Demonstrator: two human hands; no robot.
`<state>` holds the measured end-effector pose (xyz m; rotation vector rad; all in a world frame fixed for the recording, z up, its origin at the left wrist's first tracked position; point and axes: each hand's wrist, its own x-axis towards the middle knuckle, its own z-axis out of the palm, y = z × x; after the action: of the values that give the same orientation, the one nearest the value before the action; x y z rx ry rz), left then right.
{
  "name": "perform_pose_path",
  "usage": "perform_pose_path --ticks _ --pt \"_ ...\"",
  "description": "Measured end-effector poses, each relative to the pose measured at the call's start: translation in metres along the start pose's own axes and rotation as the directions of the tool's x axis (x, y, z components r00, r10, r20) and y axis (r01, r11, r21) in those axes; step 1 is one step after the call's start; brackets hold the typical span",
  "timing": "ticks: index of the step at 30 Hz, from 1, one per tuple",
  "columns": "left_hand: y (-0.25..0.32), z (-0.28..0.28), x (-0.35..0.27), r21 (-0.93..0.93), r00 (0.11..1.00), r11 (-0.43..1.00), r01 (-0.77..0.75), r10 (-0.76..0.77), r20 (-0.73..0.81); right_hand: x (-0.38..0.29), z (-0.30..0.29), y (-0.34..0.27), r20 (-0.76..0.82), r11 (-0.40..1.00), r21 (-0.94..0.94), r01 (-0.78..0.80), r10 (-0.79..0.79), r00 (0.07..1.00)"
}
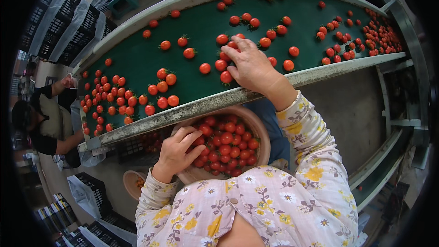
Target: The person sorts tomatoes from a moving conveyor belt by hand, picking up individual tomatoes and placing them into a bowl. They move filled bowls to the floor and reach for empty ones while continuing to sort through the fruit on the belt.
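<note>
Cherry tomatoes, many with green stalks, lie scattered over a green conveyor belt. My right hand reaches over the belt's near rail, its fingers spread and touching a small cluster of tomatoes. What lies under its palm is hidden. Below the rail, a round pinkish plastic basin in front of my body holds a heap of red cherry tomatoes. My left hand is at the basin's left side, fingertips beside the tomatoes. I cannot tell whether it grips one.
A worn metal rail edges the belt's near side. Another person is at its left end. Stacked black crates and a teal stool stand beyond. A smaller tub and more crates are lower left.
</note>
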<state>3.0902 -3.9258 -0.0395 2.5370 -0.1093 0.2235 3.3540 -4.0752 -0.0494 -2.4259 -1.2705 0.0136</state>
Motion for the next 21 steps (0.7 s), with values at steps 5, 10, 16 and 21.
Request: perform_pose_path --ticks 5,10,16,21 --pt "0.001 -0.002 0.014 -0.003 0.999 1.000 -0.010 0.010 -0.043 -0.023 -0.016 -0.006 0.004 0.969 0.200 0.144 -0.148 0.989" --pt "0.006 -0.015 0.040 0.013 0.995 0.996 -0.084 0.085 -0.059 -0.047 -0.041 0.012 0.056 0.972 0.197 0.125 -0.138 0.989" --pt "0.006 -0.023 0.086 0.063 0.977 0.986 -0.153 0.160 -0.142 -0.076 -0.070 0.061 -0.062 0.976 0.191 0.104 -0.094 0.994" --pt "-0.022 -0.032 0.130 0.088 0.986 0.992 -0.094 0.105 -0.127 -0.083 -0.075 0.093 -0.182 0.960 0.266 -0.091 0.143 0.973"
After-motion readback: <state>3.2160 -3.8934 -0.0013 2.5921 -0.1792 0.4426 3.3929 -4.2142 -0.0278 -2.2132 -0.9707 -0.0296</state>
